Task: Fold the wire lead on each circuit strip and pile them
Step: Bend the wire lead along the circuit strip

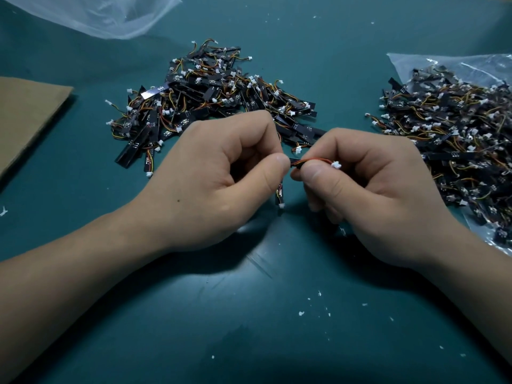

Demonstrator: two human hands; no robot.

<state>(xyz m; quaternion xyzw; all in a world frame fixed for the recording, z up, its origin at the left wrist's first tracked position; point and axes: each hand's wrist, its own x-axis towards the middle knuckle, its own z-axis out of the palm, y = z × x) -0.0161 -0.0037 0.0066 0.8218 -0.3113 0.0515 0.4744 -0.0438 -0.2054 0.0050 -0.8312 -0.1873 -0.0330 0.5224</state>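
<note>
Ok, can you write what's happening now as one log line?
left hand: pinches circuit strip | right hand: pinches wire lead | pile: behind hands

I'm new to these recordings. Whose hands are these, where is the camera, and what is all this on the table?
No machine here: these are a person's two bare hands, filmed by one camera worn on the head, looking down. On the teal mat lie a loose pile of black circuit strips with orange wires and white plugs, a second such pile on a clear plastic bag at right, and a brown cardboard sheet at left. The left hand pinches the black end of one strip; the right hand pinches its orange wire lead.
</note>
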